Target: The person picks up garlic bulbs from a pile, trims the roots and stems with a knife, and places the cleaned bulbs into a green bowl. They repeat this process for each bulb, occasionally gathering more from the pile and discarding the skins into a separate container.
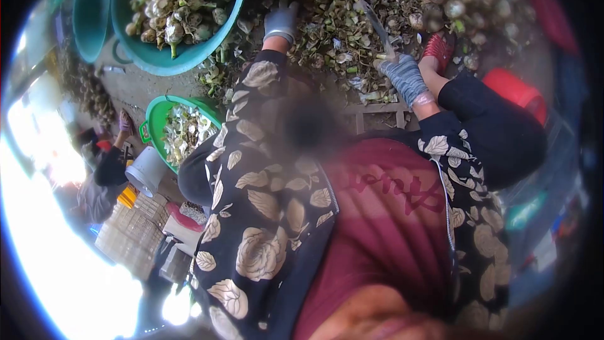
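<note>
My right hand (404, 79), in a grey striped glove, is closed round the handle of a knife (377, 28). Its long blade points up and left over a heap of garlic bulbs and trimmings (340, 44). To the left, my left hand (280, 22), also gloved in grey, reaches over the heap's near edge with its fingers stretched out. I see nothing held in it, though its fingertips are partly lost in the dark. Beside that hand stands a large teal basin (189, 66) filled with garlic bulbs.
A green basin (151, 116) of whitish pieces stands by my left knee, near a grey bucket (146, 170). A red container (516, 94) lies beside my right leg. More bulbs (459, 0) are piled at the upper right. Another person's foot (126, 123) shows at the left.
</note>
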A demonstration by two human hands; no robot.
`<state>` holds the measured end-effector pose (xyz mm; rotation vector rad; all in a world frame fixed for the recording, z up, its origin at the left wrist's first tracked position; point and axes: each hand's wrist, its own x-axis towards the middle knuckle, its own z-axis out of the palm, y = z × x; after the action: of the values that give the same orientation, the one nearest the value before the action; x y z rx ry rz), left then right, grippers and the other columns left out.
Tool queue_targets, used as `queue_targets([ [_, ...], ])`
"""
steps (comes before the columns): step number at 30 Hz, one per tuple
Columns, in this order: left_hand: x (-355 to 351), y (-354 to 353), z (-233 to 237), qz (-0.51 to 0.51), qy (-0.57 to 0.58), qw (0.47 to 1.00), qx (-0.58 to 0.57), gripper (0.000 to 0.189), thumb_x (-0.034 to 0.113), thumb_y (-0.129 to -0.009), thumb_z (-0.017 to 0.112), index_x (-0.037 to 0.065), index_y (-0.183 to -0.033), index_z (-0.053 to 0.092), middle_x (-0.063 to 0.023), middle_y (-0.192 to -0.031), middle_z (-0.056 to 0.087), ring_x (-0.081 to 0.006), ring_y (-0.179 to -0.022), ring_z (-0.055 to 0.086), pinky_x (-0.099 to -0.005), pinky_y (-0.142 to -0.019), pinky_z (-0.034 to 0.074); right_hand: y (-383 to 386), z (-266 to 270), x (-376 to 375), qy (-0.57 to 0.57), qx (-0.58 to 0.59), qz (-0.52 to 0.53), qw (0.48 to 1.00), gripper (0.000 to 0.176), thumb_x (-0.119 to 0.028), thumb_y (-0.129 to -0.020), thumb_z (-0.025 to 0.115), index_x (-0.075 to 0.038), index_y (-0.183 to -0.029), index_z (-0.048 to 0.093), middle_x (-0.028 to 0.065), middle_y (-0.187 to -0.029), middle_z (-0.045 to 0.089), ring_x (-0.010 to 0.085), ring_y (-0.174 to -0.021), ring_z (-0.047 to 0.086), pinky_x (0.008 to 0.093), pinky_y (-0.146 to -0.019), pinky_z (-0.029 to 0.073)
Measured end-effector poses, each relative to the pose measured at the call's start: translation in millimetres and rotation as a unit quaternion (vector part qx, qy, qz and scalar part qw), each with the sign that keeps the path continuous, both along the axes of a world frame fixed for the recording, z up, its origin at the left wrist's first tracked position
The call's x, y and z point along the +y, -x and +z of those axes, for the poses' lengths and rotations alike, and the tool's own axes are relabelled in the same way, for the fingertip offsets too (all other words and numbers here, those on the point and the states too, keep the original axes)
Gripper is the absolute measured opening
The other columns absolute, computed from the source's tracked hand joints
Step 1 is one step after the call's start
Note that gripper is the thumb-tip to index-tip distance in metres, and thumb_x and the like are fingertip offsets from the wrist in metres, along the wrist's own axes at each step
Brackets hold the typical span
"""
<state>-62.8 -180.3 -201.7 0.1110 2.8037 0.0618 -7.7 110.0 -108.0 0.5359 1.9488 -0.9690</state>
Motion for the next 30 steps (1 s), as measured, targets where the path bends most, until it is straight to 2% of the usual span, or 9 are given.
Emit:
queue_targets([
  [4, -22.0, 1.1, -46.9, 0.066, -0.022, 0.997, -0.019, 0.025, 0.03, -0.074, 0.063, 0.014, -0.093, 0.061, -0.0126, -0.11, 0.056, -0.0323, -0.092, 0.059, -0.0443, -0.075, 0.049, 4.3, 9.0, 0.0, 0.002, -0.037, -0.013, 0.999, 0.038, -0.032, -0.073, 0.069, 0.003, -0.085, 0.061, 0.0087, -0.065, 0.059, 0.0189, -0.058, 0.054, 0.0337, -0.059, 0.045],
  [7, 6.7, 3.8, 48.2, 0.093, -0.059, 0.993, -0.036, 0.043, 0.046, -0.066, 0.068, 0.012, -0.091, 0.063, -0.0134, -0.102, 0.058, -0.0315, -0.091, 0.059, -0.0446, -0.078, 0.047, 4.6, 0.2, 3.2, 0.009, 0.044, 0.008, 0.999, 0.039, -0.031, -0.074, 0.068, 0.005, -0.085, 0.06, 0.0108, -0.065, 0.06, 0.02, -0.057, 0.054, 0.0327, -0.058, 0.045],
  [8, 13.3, -4.2, 40.8, 0.041, -0.069, 0.992, 0.096, 0.06, 0.058, -0.058, 0.07, 0.012, -0.097, 0.063, -0.0147, -0.097, 0.06, -0.0313, -0.089, 0.059, -0.043, -0.08, 0.045, 3.7, 2.0, 3.6, 0.013, 0.101, 0.018, 0.995, 0.039, -0.031, -0.074, 0.068, 0.005, -0.085, 0.06, 0.0117, -0.066, 0.06, 0.0201, -0.058, 0.055, 0.0323, -0.058, 0.045],
  [9, 22.1, -2.8, 39.6, 0.065, -0.147, 0.987, -0.024, 0.063, 0.053, -0.062, 0.071, 0.01, -0.106, 0.059, -0.0157, -0.101, 0.06, -0.0304, -0.094, 0.058, -0.0389, -0.083, 0.044, 2.8, 3.2, 4.0, 0.019, 0.158, 0.028, 0.987, 0.038, -0.031, -0.075, 0.067, 0.005, -0.084, 0.059, 0.0126, -0.067, 0.061, 0.0202, -0.058, 0.056, 0.032, -0.058, 0.045],
  [11, 48.6, -19.5, 51.8, 0.167, -0.522, 0.827, -0.123, 0.062, 0.044, -0.064, 0.075, 0.007, -0.109, 0.055, -0.0138, -0.108, 0.058, -0.0245, -0.098, 0.057, -0.0341, -0.085, 0.043, 3.4, 37.5, -8.5, 0.076, 0.317, -0.003, 0.945, 0.032, -0.029, -0.077, 0.064, 0.002, -0.082, 0.059, 0.0149, -0.073, 0.061, 0.0258, -0.067, 0.06, 0.0346, -0.063, 0.047],
  [17, 106.5, -63.7, 127.8, 0.158, -0.685, 0.688, -0.184, 0.044, 0.023, -0.075, 0.071, 0.001, -0.109, 0.052, -0.0055, -0.096, 0.06, -0.0134, -0.09, 0.055, -0.027, -0.082, 0.044, 4.7, 67.4, 0.6, -0.045, 0.438, 0.282, 0.853, 0.026, -0.025, -0.069, 0.066, -0.005, -0.084, 0.059, 0.0154, -0.083, 0.059, 0.0338, -0.078, 0.058, 0.0427, -0.069, 0.047],
  [20, 121.0, -82.6, 137.1, 0.179, -0.709, 0.669, -0.134, 0.037, 0.018, -0.076, 0.069, 0.001, -0.106, 0.054, -0.005, -0.092, 0.061, -0.0124, -0.086, 0.055, -0.0265, -0.079, 0.045, -2.0, 65.3, 5.6, -0.035, 0.449, 0.306, 0.839, 0.028, -0.025, -0.068, 0.068, -0.005, -0.085, 0.06, 0.0152, -0.083, 0.059, 0.033, -0.079, 0.059, 0.0419, -0.07, 0.048],
  [23, 126.0, -90.4, 149.1, 0.116, -0.686, 0.714, -0.077, 0.053, 0.043, -0.079, 0.066, 0.001, -0.107, 0.053, -0.0022, -0.092, 0.059, -0.0087, -0.081, 0.054, -0.0238, -0.07, 0.045, -9.8, 72.7, 9.7, -0.015, 0.463, 0.293, 0.836, 0.034, -0.021, -0.065, 0.069, -0.002, -0.092, 0.059, 0.0171, -0.09, 0.059, 0.0331, -0.086, 0.058, 0.0403, -0.076, 0.047],
  [30, 141.7, -105.8, 165.7, 0.23, -0.682, 0.691, -0.069, 0.023, 0.013, -0.077, 0.061, -0.001, -0.095, 0.06, -0.0047, -0.086, 0.063, -0.0095, -0.077, 0.055, -0.0252, -0.068, 0.045, -15.2, 80.7, 28.6, -0.018, 0.485, 0.293, 0.824, 0.049, -0.013, -0.058, 0.069, 0.002, -0.104, 0.059, 0.0189, -0.106, 0.06, 0.0318, -0.1, 0.056, 0.0368, -0.088, 0.045],
])
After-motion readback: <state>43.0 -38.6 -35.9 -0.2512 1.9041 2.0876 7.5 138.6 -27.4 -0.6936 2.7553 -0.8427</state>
